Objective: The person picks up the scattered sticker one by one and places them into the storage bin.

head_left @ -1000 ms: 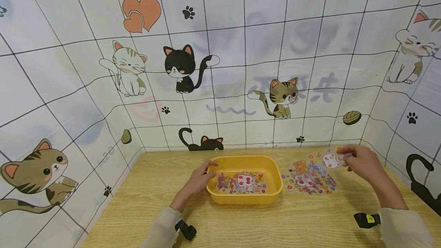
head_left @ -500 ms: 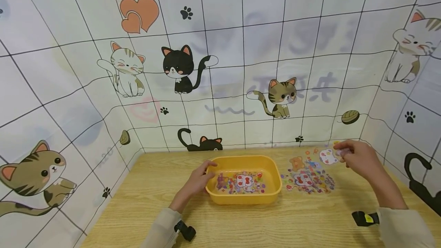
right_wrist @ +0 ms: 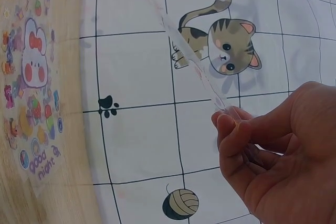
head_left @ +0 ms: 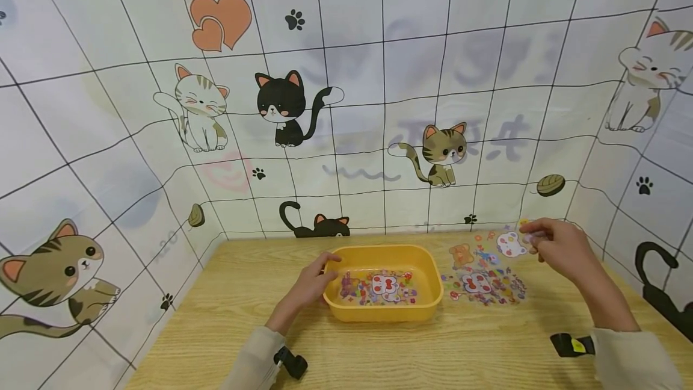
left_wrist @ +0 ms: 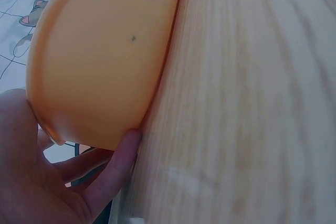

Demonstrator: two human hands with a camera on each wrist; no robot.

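Note:
My left hand [head_left: 313,280] holds the left end of a yellow plastic basin [head_left: 385,313]. In the left wrist view, its fingers [left_wrist: 118,169] lie against the basin's end wall, near the tabletop. Inside the basin lies a clear sticker sheet with a white rabbit [head_left: 384,285]. My right hand [head_left: 564,250] pinches the right edge of another clear sticker sheet [head_left: 511,245], printed with a white bear and a brown bear. This sheet [right_wrist: 197,69] appears nearly edge-on in the right wrist view. Below it, a rabbit sticker sheet [head_left: 477,284] lies on the table, right of the basin.
The light wood table [head_left: 379,351] meets a white gridded backdrop [head_left: 357,125] printed with cartoon cats, at the back and both sides. A black strap with a small device [head_left: 572,345] sits at the right sleeve, and another [head_left: 292,363] at the left.
My right hand has risen slightly and shifted left, drawing the bear sticker sheet up and away from the rabbit sheet beneath. The left hand and basin have stayed in place.

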